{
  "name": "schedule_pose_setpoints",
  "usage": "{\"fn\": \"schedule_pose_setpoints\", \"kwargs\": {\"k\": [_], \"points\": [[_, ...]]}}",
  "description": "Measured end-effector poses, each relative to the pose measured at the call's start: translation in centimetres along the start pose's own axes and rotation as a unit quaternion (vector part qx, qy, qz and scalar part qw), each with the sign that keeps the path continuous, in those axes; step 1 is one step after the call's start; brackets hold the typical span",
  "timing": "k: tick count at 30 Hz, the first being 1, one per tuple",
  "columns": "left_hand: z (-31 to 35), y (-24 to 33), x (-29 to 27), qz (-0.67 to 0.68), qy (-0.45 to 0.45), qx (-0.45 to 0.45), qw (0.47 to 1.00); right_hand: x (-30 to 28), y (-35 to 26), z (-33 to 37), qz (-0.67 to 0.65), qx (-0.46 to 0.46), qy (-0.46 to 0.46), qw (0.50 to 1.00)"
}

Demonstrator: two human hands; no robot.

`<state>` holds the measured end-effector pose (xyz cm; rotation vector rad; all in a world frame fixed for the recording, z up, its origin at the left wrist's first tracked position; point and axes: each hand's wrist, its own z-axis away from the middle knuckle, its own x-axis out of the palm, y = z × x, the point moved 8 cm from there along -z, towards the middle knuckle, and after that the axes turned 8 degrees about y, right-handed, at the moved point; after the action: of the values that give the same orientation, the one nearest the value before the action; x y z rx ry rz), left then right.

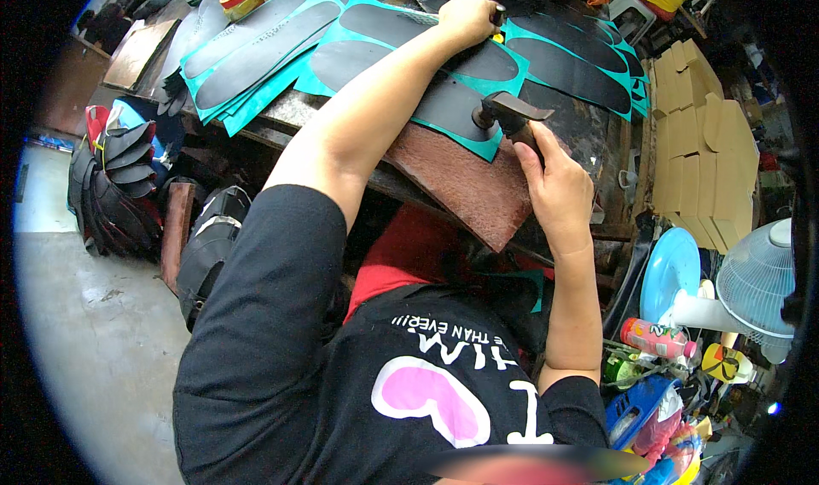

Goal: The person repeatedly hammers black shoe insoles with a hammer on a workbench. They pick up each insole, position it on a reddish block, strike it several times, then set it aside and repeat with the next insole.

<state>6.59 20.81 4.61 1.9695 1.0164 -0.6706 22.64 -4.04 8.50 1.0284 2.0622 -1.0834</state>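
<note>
Across the cluttered worktop (589,127) lie teal sheets (341,37) bearing dark sole-shaped pieces, with a brown rough slab (473,182) at the near edge. On that slab's far end sits a teal-backed dark piece (448,110). The right hand (559,186) has its fingers wrapped tight round the handle of a hammer (512,114), its head over that piece. The left hand (467,17), reaching farther out, pinches a small dark tool (498,16) in closed fingers.

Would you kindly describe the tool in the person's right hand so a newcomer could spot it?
Start at the workbench covered with teal sheets. Near its front edge the right hand grips a hammer, its dark metal head resting on a black sole piece; nothing else there is metal with a handle.
</note>
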Motion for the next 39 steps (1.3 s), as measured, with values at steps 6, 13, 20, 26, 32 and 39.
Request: {"fn": "schedule_pose_setpoints", "kwargs": {"k": [6, 13, 20, 26, 32, 39], "points": [[0.7, -0.9, -1.6, 0.101, 0.031, -0.047, 0.993, 0.6, 0.7, 0.2, -0.012, 0.04, -0.037, 0.998], [2.3, -3.1, -8.2, 0.348, 0.142, -0.075, 0.924, 0.8, 0.8, 0.2, -0.011, 0.048, -0.049, 0.998], [0.4, -0.9, -1.0, 0.22, -0.08, -0.022, 0.972, 0.2, 0.0, 0.0, -0.014, 0.0, -0.009, 1.0], [0.1, -1.0, 1.0, 0.167, -0.089, -0.003, 0.982, 0.2, 0.1, 0.0, -0.016, -0.005, -0.019, 1.0], [-0.2, -0.7, 1.6, 0.121, -0.09, 0.04, 0.988, 0.3, 0.2, -0.1, -0.024, -0.005, -0.018, 1.0], [-0.5, -2.8, -6.7, 0.329, 0.067, -0.084, 0.938, 0.8, 0.8, 0.1, -0.024, 0.047, -0.056, 0.997]]}}
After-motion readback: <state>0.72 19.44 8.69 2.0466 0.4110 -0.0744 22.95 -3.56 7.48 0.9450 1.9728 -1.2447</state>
